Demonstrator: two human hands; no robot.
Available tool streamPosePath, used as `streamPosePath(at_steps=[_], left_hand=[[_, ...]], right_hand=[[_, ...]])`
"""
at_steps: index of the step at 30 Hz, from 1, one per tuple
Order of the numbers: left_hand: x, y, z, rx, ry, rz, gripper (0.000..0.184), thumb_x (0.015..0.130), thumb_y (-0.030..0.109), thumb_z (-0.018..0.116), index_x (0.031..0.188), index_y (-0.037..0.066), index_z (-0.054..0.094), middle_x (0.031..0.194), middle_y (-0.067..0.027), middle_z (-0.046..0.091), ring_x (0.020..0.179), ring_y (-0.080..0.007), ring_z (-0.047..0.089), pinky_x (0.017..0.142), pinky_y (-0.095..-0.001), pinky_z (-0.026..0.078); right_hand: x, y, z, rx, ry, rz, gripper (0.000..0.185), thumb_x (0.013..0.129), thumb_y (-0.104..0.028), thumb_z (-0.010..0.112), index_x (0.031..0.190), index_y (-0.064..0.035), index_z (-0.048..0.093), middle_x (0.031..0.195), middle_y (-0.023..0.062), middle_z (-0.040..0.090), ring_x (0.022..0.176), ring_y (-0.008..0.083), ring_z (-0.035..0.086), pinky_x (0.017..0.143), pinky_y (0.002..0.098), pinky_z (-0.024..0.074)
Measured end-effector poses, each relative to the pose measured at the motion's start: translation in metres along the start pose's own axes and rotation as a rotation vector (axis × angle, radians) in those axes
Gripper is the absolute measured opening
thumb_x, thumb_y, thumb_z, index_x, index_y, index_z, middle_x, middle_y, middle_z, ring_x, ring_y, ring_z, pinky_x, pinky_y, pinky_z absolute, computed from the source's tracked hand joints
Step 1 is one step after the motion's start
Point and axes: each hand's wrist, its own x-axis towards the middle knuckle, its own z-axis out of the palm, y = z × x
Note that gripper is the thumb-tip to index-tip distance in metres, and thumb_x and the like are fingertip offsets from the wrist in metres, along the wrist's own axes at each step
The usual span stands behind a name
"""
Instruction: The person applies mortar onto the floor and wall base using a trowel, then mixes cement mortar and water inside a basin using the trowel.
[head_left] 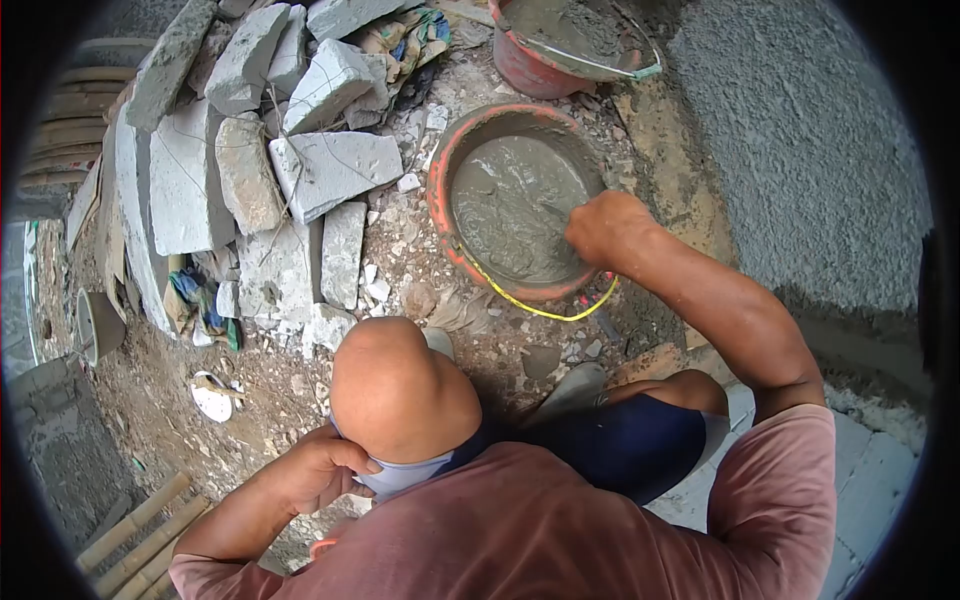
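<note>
My right hand (610, 232) is closed at the right rim of an orange bucket (438, 190) of wet grey mortar (505, 205). It grips what looks like a trowel (553, 210); only a bit of the blade shows by my knuckles, the handle hidden in my fist. The bucket's yellow handle (540, 309) hangs down over its near side. Beside my bent left knee, my left hand (325, 468) has its fingers curled and its thumb on the light hem of my shorts (400, 474).
Another mortar-filled bucket (535, 62) stands beyond. Broken grey blocks (335, 165) are piled at the left, with rubble (400, 250) between. A rough plastered wall (810, 140) rises on the right. Bamboo poles (140, 530) lie lower left, and a tipped pail (98, 325) sits farther left.
</note>
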Motion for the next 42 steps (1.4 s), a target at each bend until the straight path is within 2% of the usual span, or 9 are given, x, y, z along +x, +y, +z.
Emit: streamPosePath(at_steps=[4,9,11,14,21,26,34,38,42], left_hand=[[-0.006,-0.003,0.003,0.002,0.021,0.004,0.056,0.079,0.002,0.068,0.133,-0.003,0.058,0.125,-0.0162,0.068,0.111,-0.0322,0.068,0.094,-0.0502,0.055],[-0.003,0.004,0.012,0.013,0.032,-0.02,0.061,0.077,0.002,0.069,0.136,-0.002,0.056,0.126,-0.0152,0.067,0.111,-0.0304,0.067,0.093,-0.048,0.055],[0.0,0.004,0.011,0.012,-0.01,-0.055,0.07,0.076,0.002,0.069,0.144,0.001,0.051,0.128,-0.0129,0.065,0.109,-0.0257,0.065,0.089,-0.0435,0.056],[0.001,0.0,0.007,0.027,0.003,-0.06,0.067,0.076,0.001,0.069,0.141,0.0,0.053,0.125,-0.0131,0.066,0.107,-0.0246,0.066,0.088,-0.0414,0.056],[-0.001,0.003,0.007,-0.038,0.049,-0.033,0.059,0.076,0.002,0.069,0.134,-0.002,0.057,0.117,-0.0123,0.068,0.105,-0.0237,0.067,0.087,-0.0409,0.057],[0.003,0.006,0.003,-0.001,0.055,-0.084,0.058,0.076,0.002,0.07,0.133,0.0,0.058,0.117,-0.012,0.069,0.103,-0.0252,0.067,0.086,-0.0443,0.057],[0.003,-0.004,0.011,0.05,0.064,-0.068,0.06,0.076,0.002,0.067,0.136,-0.001,0.057,0.126,-0.0158,0.067,0.113,-0.0347,0.066,0.093,-0.0556,0.054],[0.002,-0.005,0.01,0.036,0.046,-0.013,0.06,0.077,0.004,0.067,0.136,-0.001,0.057,0.126,-0.0147,0.068,0.111,-0.0341,0.067,0.091,-0.0535,0.055],[0.004,-0.016,-0.002,0.019,0.045,-0.016,0.06,0.077,0.007,0.067,0.136,0.0,0.058,0.127,-0.0149,0.068,0.107,-0.0321,0.069,0.086,-0.0502,0.057]], right_hand=[[-0.048,0.024,-0.052,-0.021,-0.047,0.147,0.018,0.087,-0.01,0.063,0.094,-0.0049,0.079,0.101,0.0154,0.077,0.095,0.0352,0.075,0.083,0.0447,0.0608],[-0.034,0.047,-0.071,-0.008,0.373,0.43,0.02,0.089,-0.011,0.061,0.093,-0.0063,0.079,0.092,0.0138,0.078,0.086,0.0311,0.077,0.079,0.0421,0.0622],[0.027,0.065,-0.027,-0.282,0.561,0.123,0.019,0.088,-0.012,0.06,0.083,-0.0062,0.077,0.083,0.0131,0.076,0.078,0.0306,0.076,0.068,0.0415,0.0615],[0.042,0.052,0.014,-0.27,0.646,-0.174,0.016,0.086,-0.012,0.059,0.081,-0.0044,0.072,0.08,0.0139,0.074,0.073,0.0292,0.075,0.061,0.0399,0.059],[-0.095,0.04,0.004,-0.259,0.466,-0.162,0.015,0.088,-0.015,0.059,0.092,-0.0012,0.064,0.08,0.0118,0.068,0.075,0.0247,0.072,0.064,0.0384,0.057],[-0.021,0.001,0.061,-0.132,0.243,-0.019,0.018,0.088,-0.013,0.06,0.093,-0.0065,0.076,0.091,0.0124,0.074,0.084,0.0263,0.075,0.071,0.0381,0.0592],[-0.031,0.073,-0.02,-0.178,0.257,0.001,0.018,0.089,-0.023,0.063,0.088,-0.0109,0.076,0.085,0.0118,0.074,0.081,0.0314,0.074,0.073,0.0468,0.0568],[-0.113,0.085,-0.058,0.044,0.502,0.159,0.019,0.081,-0.021,0.073,0.095,-0.0085,0.075,0.082,0.014,0.073,0.079,0.0349,0.072,0.069,0.0468,0.0556],[-0.109,0.091,0.034,0.182,0.933,0.064,0.035,0.085,-0.026,0.076,0.115,-0.0106,0.066,0.089,0.013,0.065,0.078,0.0364,0.068,0.068,0.0474,0.0538]])
